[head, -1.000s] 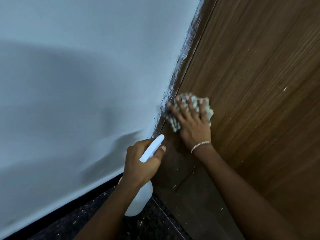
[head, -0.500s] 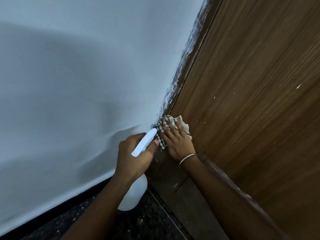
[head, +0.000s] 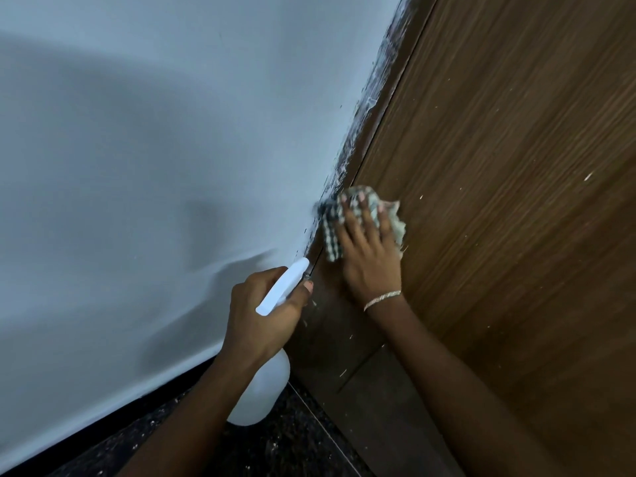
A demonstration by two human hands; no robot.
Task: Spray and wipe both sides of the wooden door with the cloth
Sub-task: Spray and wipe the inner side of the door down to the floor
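- Brown wooden door (head: 499, 166) fills the right of the view. Its grained face is dotted with pale flecks, and its left edge meets a darker wooden frame strip (head: 330, 339) beside the pale grey-white wall (head: 155, 149).
- Your right hand (head: 368, 256), with a thin bracelet (head: 382, 299) at the wrist, presses the green-and-white checked cloth (head: 332, 232) flat against the door, close to that left edge. The grip is wide, with the fingers spread straight over the cloth rather than curled round it.
- Your left hand (head: 265, 311) holds the white plastic spray bottle (head: 265, 390) by its neck, with the grip closed round it. The nozzle points up at the frame, just below and left of the cloth, above the dark speckled floor (head: 275, 452).
- You appear to be wiping the low part of this face along the frame side, with the bottle idle.
- The next move calls for even pressure along the grain, working right, away from the edge. Spray again wherever flecks remain. Nothing shows the door's other side, so you cannot tell from here whether it has been done.
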